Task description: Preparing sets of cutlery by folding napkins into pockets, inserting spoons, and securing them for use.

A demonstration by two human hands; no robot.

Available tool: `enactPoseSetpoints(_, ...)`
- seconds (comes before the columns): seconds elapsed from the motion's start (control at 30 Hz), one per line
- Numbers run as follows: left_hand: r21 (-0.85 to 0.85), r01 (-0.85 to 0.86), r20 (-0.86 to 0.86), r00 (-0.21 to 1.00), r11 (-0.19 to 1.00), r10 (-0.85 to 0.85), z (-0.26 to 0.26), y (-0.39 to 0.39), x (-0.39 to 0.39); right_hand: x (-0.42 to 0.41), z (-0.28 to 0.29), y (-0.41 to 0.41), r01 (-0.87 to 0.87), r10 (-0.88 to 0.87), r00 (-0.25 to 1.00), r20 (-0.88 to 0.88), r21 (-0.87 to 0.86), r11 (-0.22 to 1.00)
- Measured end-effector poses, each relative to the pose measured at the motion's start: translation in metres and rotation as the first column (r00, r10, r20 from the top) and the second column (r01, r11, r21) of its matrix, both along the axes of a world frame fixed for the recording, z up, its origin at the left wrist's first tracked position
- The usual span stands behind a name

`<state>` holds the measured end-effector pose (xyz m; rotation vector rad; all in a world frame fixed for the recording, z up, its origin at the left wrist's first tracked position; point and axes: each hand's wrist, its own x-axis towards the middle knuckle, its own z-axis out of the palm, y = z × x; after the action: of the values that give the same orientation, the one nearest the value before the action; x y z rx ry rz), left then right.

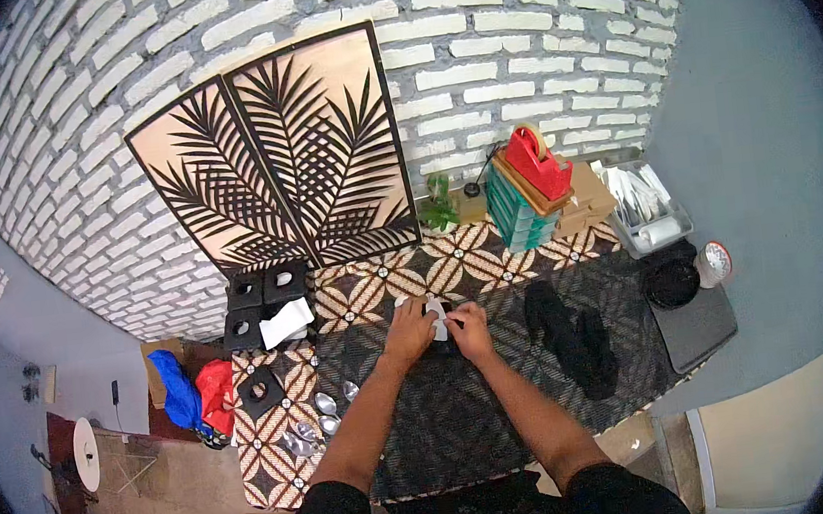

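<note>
At the middle of the cloth-covered table, my left hand [411, 328] holds a small white piece [438, 328], perhaps folded paper or a wrapper, between thumb and fingers. My right hand [470, 327] pinches at the right edge of the same piece, with its fingers bent inward. Something dark lies right behind the piece, partly hidden by my hands. Under both hands spreads a dark cloth [443, 419]. Left of my left forearm lie several metal spoons [325, 403] on the patterned cloth.
Black blocks with round holes [260, 392] stand at left, one bearing white paper [288, 324]. A red tape dispenser [541, 168] tops green drawers [519, 208]. A clear tray [679, 229] holds white packets. Black fabric [574, 338] and a black bowl [671, 282] lie right.
</note>
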<state>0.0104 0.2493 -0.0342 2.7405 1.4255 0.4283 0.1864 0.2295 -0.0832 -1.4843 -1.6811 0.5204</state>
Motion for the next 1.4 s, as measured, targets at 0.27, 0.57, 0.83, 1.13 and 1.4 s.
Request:
enactPoseSetpoints(0.27, 0.117, 0.083, 0.015, 0.996, 0.99, -0.085, -0.015, 0.02, -0.006, -0.012, 0.007, 0.007, 0.05, -0.053, 0.997, 0.062, 0.053, 0.997)
enactPoseSetpoints(0.57, 0.049, -0.009, 0.43, 0.903, 0.999, -0.013, 0.021, 0.004, -0.041, -0.014, 0.02, 0.012, 0.157, -0.16, 0.987, 0.023, 0.104, 0.982)
enactPoseSetpoints(0.83, 0.15, -0.57, 0.086, 0.821, 0.808, 0.564, 0.014, -0.011, -0.266, 0.025, 0.021, -0.064, 0.239, -0.225, 0.944, -0.239, 0.028, 0.971)
enactPoseSetpoints(1.13, 0.196, -0.403, 0.043, 0.914, 0.894, 0.403, 0.012, 0.03, -0.304, 0.046, 0.025, -0.132, 0.315, -0.311, 0.915, -0.258, -0.027, 0.949)
enactPoseSetpoints(1.4, -0.309, -0.185, 0.842, 0.404, 0.933, 0.359, 0.111, -0.045, -0.248, -0.025, 0.097, -0.149, 0.175, -0.196, 0.892, -0.407, -0.088, 0.981)
